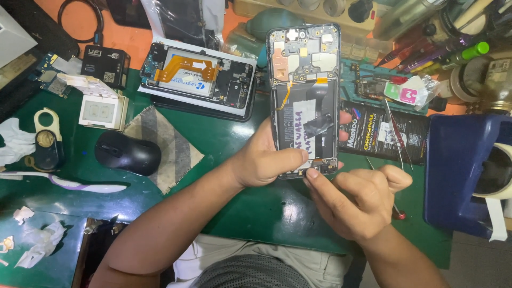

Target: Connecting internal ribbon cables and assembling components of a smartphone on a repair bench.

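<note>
Phone [305, 96], its back cover off, stands upright above the green mat [234, 133], clasped along its lower edge by my left hand [266, 160]. My right hand [354, 200] pinches its bottom corner (thumb against the frame). Black mouse [128, 152] lies well left of the phone.

My tabletop [224, 133] fills most of the frame under a dark green mat, with bare orange surface showing along the upper edge. A blue plastic stool [464, 176] stands at the right. Light falls evenly from above.
</note>
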